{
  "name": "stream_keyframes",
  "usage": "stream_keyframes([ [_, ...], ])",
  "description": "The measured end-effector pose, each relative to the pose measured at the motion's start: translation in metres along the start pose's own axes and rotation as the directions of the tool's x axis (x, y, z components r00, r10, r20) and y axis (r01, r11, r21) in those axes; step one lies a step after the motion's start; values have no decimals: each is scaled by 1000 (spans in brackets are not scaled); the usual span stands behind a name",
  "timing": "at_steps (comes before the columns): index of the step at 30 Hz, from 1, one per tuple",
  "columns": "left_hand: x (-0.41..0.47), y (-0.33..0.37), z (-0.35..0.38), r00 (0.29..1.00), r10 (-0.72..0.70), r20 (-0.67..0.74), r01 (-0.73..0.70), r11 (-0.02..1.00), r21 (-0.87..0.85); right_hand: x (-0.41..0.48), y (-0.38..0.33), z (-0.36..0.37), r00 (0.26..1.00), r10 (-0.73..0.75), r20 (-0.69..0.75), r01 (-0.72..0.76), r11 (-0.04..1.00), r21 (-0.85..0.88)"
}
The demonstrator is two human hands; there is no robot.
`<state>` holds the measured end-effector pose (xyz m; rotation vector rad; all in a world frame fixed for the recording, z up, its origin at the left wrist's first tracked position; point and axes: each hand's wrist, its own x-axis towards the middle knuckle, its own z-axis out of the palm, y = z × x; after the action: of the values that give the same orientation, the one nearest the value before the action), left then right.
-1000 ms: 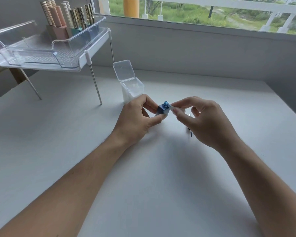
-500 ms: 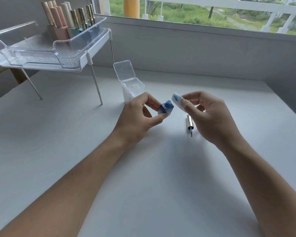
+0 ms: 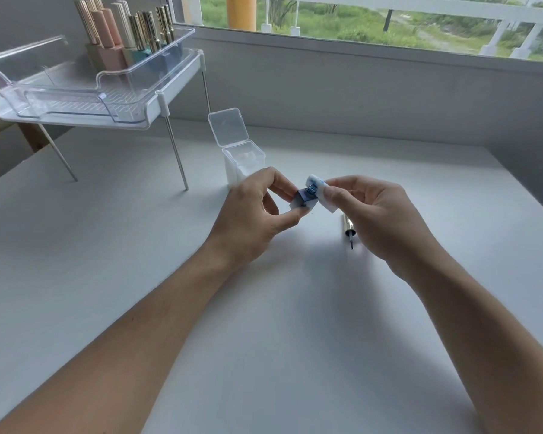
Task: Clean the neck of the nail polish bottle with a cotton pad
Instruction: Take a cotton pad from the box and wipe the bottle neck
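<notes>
My left hand [image 3: 251,220] pinches a small blue nail polish bottle [image 3: 304,198] between thumb and fingers, above the white table [image 3: 138,261]. The bottle is uncapped and tilted, its threaded neck pointing up and to the right. My right hand [image 3: 376,220] holds a white cotton pad [image 3: 322,192] with blue stains, pressed against the right side of the neck. The bottle's cap with its brush [image 3: 348,230] lies flat on the table, partly hidden under my right hand.
A clear plastic box of cotton pads [image 3: 243,159] stands with its lid flipped up just behind my hands. At the far left a raised clear rack [image 3: 85,98] on thin metal legs carries several nail polish bottles [image 3: 123,32]. A wall and window run along the back.
My right hand pulled the cotton pad away from the bottle neck half a second ago and has now brought it back against the neck. The left hand has kept the bottle almost still.
</notes>
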<state>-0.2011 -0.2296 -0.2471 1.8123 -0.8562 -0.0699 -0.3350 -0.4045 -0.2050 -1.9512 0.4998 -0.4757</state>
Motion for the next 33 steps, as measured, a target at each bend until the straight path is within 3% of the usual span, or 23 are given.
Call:
stream_keyframes([
  [14, 1, 0, 0, 999, -34, -34, 34, 999, 7, -1, -3, -4, 998, 42, 48, -43, 999, 27],
  [22, 2, -1, -1, 998, -64, 6, 64, 998, -15, 2, -5, -7, 997, 19, -68, -14, 998, 67],
  [33, 1, -4, 1, 999, 2, 35, -2, 1000, 1, -3, -2, 2, 999, -46, -13, 45, 998, -37],
])
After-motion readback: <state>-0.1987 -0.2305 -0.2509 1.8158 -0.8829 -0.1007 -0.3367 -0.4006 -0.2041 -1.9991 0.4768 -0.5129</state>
